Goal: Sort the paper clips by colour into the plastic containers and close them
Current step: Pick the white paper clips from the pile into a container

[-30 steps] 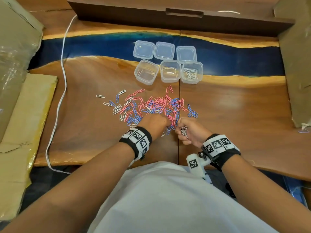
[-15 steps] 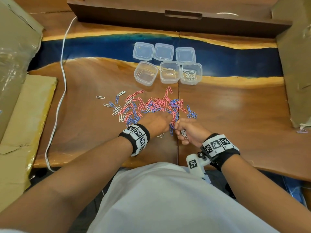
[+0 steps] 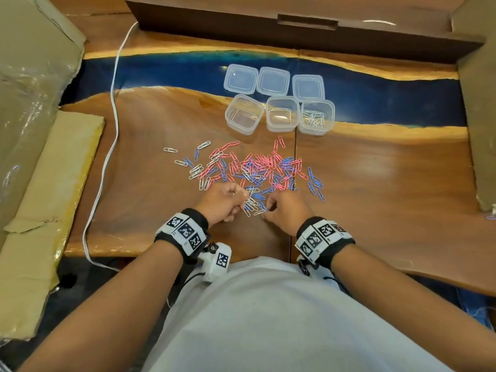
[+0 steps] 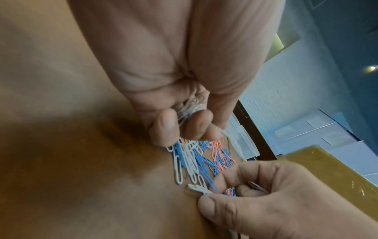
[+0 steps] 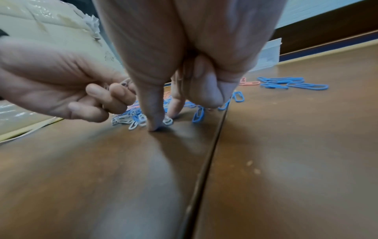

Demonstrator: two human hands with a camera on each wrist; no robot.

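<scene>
Early in the sort. Three open plastic containers (image 3: 281, 114) in a row toward the far edge of the table (image 3: 389, 178), their three lids (image 3: 273, 81) loose just behind; only the right-hand container (image 3: 316, 116) filled at all, with a small batch of white clips; the other two apparently empty. Most of the work left: a mixed pile of paper clips (image 3: 255, 170) in pink, blue and white spread mid-table, nearer the front edge. Left hand (image 3: 222, 202) curled round a bunch of white clips (image 4: 188, 111) at the pile's near side. Right hand (image 3: 287, 208) fingertips (image 5: 155, 124) down on the wood, closing on one more white clip (image 5: 168, 121). No lid fitted yet.
</scene>
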